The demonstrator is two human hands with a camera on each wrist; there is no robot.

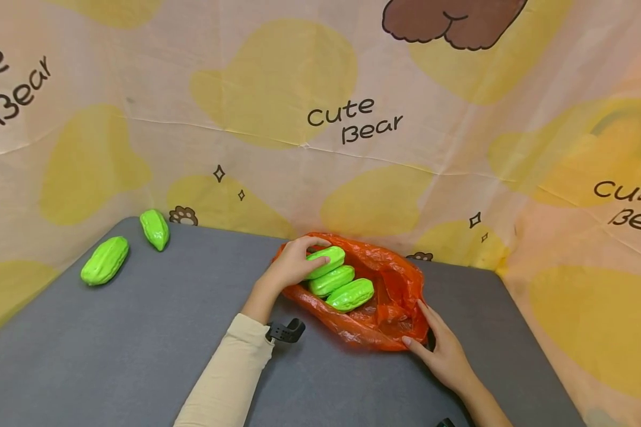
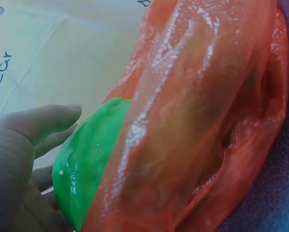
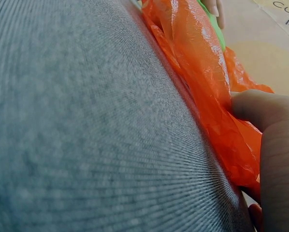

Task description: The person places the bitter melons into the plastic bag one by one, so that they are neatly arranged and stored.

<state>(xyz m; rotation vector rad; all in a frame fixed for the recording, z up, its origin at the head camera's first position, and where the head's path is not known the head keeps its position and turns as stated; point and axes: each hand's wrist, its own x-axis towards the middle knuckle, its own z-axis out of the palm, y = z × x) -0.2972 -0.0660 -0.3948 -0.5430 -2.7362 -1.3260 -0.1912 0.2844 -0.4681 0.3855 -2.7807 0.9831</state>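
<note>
A red plastic bag (image 1: 347, 329) lies with its mouth spread on the grey table. Three bright green ridged gourds sit side by side in it: a far gourd (image 1: 332, 256), a middle gourd (image 1: 332, 281) and a near gourd (image 1: 351, 295). My left hand (image 1: 294, 261) reaches over the bag's left rim, fingers and thumb loosely about the far gourd. In the left wrist view, a gap shows between the thumb and that gourd (image 2: 86, 159). At the bag's right end, my right hand (image 1: 446, 353) holds the rim. In the right wrist view, its thumb presses the plastic (image 3: 207, 82).
Two more green gourds lie at the table's far left: a rounded gourd (image 1: 104, 261) near the side edge and a pointed gourd (image 1: 155, 229) by the back corner. Printed cloth (image 1: 272, 89) hangs behind and beside the grey table (image 1: 139, 338). A black wrist strap (image 1: 286, 330) sticks out by the left cuff.
</note>
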